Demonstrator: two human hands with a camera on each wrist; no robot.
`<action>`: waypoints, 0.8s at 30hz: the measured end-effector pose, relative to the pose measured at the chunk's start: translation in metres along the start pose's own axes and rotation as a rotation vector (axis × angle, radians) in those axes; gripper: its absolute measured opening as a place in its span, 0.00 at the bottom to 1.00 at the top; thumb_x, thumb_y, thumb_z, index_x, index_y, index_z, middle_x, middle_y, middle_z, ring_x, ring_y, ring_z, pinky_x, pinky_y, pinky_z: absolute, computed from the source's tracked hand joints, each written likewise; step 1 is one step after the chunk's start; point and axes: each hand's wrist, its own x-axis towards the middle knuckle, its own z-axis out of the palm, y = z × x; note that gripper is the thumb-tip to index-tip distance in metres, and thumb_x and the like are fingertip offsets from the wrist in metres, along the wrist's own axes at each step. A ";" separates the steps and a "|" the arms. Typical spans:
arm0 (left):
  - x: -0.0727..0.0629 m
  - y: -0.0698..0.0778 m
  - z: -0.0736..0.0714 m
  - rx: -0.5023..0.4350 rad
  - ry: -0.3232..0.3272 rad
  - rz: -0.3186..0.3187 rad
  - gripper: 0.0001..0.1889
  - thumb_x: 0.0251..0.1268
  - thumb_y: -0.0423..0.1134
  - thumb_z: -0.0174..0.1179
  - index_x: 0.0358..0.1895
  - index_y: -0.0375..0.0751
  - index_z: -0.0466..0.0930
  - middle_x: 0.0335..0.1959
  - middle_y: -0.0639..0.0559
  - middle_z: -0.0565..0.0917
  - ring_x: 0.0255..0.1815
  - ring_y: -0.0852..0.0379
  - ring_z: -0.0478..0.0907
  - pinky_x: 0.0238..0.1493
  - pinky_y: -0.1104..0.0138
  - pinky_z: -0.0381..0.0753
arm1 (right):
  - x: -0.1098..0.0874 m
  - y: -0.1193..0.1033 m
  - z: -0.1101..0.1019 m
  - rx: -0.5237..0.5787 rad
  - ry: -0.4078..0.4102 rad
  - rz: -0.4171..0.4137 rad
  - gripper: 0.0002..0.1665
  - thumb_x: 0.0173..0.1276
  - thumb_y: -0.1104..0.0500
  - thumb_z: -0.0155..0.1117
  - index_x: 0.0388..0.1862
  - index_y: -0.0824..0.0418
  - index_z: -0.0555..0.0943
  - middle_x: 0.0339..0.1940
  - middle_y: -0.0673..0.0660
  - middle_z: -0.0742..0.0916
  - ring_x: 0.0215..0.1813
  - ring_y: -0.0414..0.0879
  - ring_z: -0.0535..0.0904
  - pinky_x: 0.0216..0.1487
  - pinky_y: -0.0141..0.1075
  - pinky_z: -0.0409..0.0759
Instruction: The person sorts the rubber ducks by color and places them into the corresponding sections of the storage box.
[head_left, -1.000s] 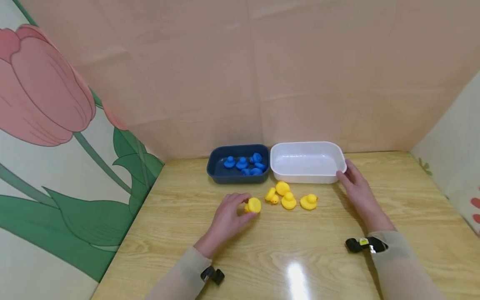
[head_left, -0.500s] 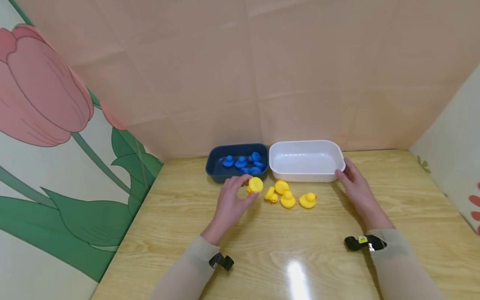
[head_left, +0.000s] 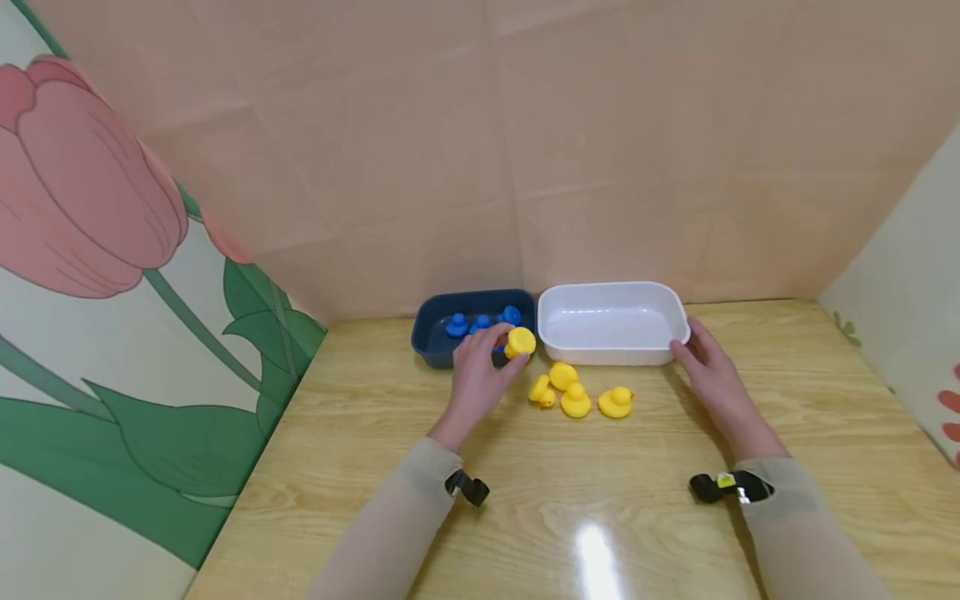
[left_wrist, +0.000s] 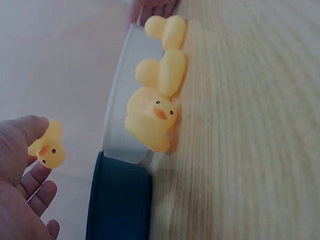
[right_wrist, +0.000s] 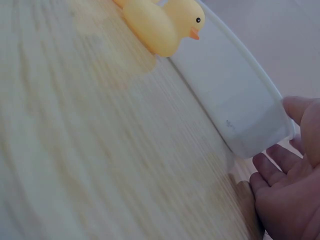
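My left hand [head_left: 483, 371] pinches a yellow rubber duck [head_left: 521, 342] between thumb and fingers. It holds the duck tilted, base toward me, above the front right corner of the dark blue tray [head_left: 438, 354]. In the left wrist view the held duck [left_wrist: 52, 153] shows its orange beak and eyes. At the right end of the white tray [head_left: 607, 357], my right hand [head_left: 712, 371] grips the corner, thumb on the rim. Several blue rubber ducks [head_left: 457, 325] lie in the dark blue tray, some hidden behind my left hand. No ducks show inside the white tray.
Several yellow ducks lie on the wooden table [head_left: 600, 492] before the white tray: a tipped one [head_left: 542, 392], one showing its base [head_left: 562, 376] and upright ones [head_left: 576, 401]. Both trays stand side by side near the beige back wall [head_left: 420, 167].
My left hand has lifted the yellow duck from in front of the trays and moved it away from me and slightly right. My right hand stays at the white tray's corner.
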 end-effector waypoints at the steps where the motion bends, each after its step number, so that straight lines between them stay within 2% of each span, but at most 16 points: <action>1: 0.003 0.000 0.002 0.005 0.000 -0.004 0.26 0.76 0.52 0.74 0.71 0.49 0.82 0.57 0.54 0.86 0.60 0.51 0.78 0.74 0.46 0.67 | 0.000 0.000 0.000 0.000 -0.001 -0.001 0.54 0.87 0.29 0.48 0.94 0.42 0.34 0.94 0.57 0.47 0.92 0.64 0.41 0.85 0.68 0.46; 14: 0.032 0.008 0.035 0.023 -0.028 -0.078 0.26 0.77 0.53 0.72 0.72 0.50 0.81 0.56 0.55 0.86 0.59 0.53 0.77 0.74 0.49 0.68 | 0.000 0.007 0.001 -0.001 0.000 -0.019 0.53 0.87 0.29 0.48 0.94 0.43 0.34 0.94 0.58 0.47 0.91 0.66 0.42 0.85 0.69 0.46; 24: 0.048 0.018 0.050 0.043 -0.030 -0.076 0.26 0.78 0.54 0.71 0.73 0.51 0.82 0.53 0.58 0.85 0.57 0.54 0.77 0.75 0.51 0.67 | 0.003 0.010 0.003 0.002 0.002 -0.027 0.54 0.87 0.29 0.49 0.95 0.44 0.34 0.94 0.58 0.47 0.91 0.67 0.42 0.84 0.69 0.47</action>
